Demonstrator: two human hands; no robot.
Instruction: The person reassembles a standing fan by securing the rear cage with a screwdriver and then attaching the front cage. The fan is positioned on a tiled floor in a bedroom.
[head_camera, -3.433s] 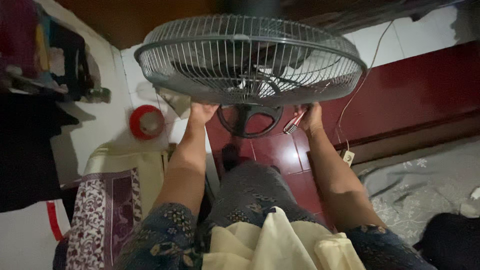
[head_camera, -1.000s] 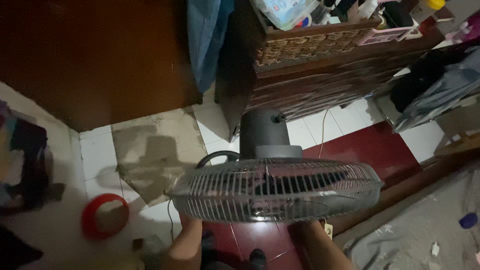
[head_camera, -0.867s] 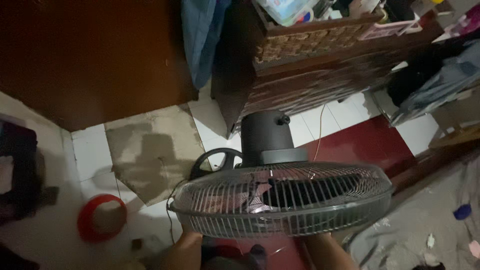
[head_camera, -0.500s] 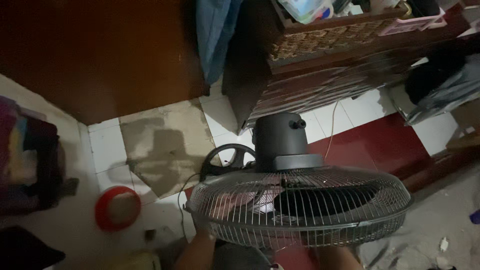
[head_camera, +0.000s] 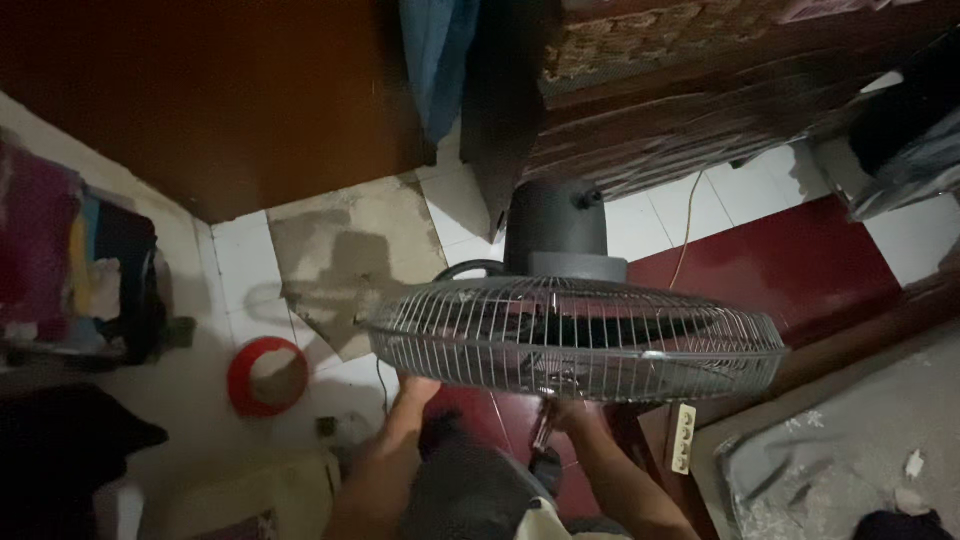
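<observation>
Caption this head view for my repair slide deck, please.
Both hands, left hand and right hand, reach under a grey fan above the tiled floor.

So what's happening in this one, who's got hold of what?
A person holds a grey electric fan by the underside of its wire cage. The left hand grips the cage's lower rim; the right hand is under the cage, seemingly holding a thin tool, though it is too dim to identify. A red bowl sits on the tiled floor to the left.
</observation>
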